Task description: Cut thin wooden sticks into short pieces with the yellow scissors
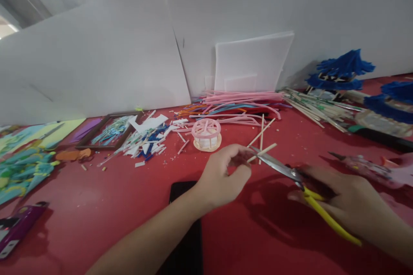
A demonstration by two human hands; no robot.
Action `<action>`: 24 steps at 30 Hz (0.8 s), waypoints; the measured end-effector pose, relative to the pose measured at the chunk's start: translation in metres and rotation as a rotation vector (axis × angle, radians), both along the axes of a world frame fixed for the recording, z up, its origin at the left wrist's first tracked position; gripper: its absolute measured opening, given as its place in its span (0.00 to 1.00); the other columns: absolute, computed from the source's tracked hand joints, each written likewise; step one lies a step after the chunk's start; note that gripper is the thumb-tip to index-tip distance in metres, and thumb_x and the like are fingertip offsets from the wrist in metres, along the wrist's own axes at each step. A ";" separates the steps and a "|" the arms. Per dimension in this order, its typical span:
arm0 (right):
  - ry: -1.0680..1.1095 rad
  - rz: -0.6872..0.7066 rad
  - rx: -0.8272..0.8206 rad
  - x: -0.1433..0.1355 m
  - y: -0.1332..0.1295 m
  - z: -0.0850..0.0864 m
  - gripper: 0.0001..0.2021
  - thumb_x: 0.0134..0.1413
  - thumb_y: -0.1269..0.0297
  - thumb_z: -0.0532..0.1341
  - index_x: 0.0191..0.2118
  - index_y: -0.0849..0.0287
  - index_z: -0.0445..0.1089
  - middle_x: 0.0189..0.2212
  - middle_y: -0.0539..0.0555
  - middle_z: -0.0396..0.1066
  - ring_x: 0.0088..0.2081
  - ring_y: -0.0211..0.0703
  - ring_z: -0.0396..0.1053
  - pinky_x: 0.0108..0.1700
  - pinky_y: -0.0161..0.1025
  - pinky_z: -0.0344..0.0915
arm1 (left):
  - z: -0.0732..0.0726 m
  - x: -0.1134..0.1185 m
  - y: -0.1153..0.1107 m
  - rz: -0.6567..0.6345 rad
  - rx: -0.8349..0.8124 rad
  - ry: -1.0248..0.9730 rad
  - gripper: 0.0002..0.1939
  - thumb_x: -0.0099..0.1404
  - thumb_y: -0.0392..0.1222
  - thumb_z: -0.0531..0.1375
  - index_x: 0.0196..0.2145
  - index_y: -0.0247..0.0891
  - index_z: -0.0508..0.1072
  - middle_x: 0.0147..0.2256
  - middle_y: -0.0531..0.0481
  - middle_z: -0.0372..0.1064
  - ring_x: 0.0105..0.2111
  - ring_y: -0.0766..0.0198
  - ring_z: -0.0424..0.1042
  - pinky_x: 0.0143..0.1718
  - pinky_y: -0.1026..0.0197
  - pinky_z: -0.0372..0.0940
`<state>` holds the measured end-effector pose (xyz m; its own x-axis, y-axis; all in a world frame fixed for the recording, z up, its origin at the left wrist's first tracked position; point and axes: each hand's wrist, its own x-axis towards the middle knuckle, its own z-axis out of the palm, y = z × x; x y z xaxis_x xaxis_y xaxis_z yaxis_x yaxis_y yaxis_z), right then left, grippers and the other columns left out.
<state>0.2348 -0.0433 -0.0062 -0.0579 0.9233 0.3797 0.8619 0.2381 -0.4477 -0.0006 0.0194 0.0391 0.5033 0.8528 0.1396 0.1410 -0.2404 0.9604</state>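
My left hand point(226, 172) pinches a thin pale wooden stick point(269, 149) between thumb and fingers, above the red table. My right hand point(345, 197) grips a pair of scissors point(280, 166) with yellow handles. The metal blades reach left to the stick, close to my left fingertips; whether they touch it I cannot tell. Two more pale sticks point(261, 135) lie crossed on the table just beyond. Behind my left hand stands a small round model point(206, 135) with a pink spoked ring on top, a white middle and a pale base.
Pink pipe cleaners point(238, 98) are heaped at the back, with a bundle of sticks point(316, 107) on their right. Paper scraps point(151, 133) and a brown frame point(84, 142) lie left. A pink glue gun point(371, 169) rests at right, below blue-roofed models point(342, 73). A black phone-like slab point(183, 249) lies under my left forearm.
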 end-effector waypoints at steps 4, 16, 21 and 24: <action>0.042 0.081 0.036 -0.001 0.000 0.002 0.24 0.55 0.36 0.56 0.26 0.51 0.70 0.19 0.51 0.75 0.16 0.42 0.69 0.17 0.36 0.62 | -0.006 0.006 -0.009 0.064 0.031 -0.097 0.07 0.65 0.42 0.59 0.34 0.36 0.73 0.32 0.47 0.74 0.32 0.64 0.72 0.35 0.63 0.67; 0.097 0.043 -0.015 -0.001 -0.004 0.001 0.24 0.51 0.33 0.56 0.27 0.50 0.69 0.17 0.52 0.71 0.15 0.46 0.66 0.17 0.40 0.58 | -0.005 0.007 -0.021 0.083 0.040 -0.108 0.07 0.66 0.40 0.58 0.30 0.38 0.71 0.29 0.47 0.76 0.30 0.63 0.76 0.35 0.62 0.71; 0.074 0.053 -0.003 -0.003 -0.005 0.006 0.22 0.51 0.35 0.57 0.28 0.50 0.67 0.16 0.50 0.68 0.12 0.43 0.61 0.15 0.40 0.54 | -0.009 0.007 -0.023 0.067 0.078 -0.076 0.06 0.63 0.36 0.57 0.30 0.38 0.73 0.29 0.47 0.76 0.28 0.64 0.75 0.31 0.64 0.71; 0.045 0.072 0.013 -0.003 -0.008 0.006 0.20 0.53 0.38 0.58 0.30 0.51 0.66 0.17 0.51 0.71 0.14 0.46 0.64 0.15 0.40 0.56 | -0.010 0.008 -0.025 0.062 0.100 -0.053 0.07 0.62 0.34 0.57 0.31 0.37 0.75 0.28 0.48 0.76 0.27 0.64 0.75 0.29 0.64 0.70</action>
<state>0.2321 -0.0517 -0.0003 -0.1066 0.9124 0.3951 0.8211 0.3049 -0.4825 0.0073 -0.0056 0.0287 0.4392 0.8626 0.2509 0.1082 -0.3280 0.9385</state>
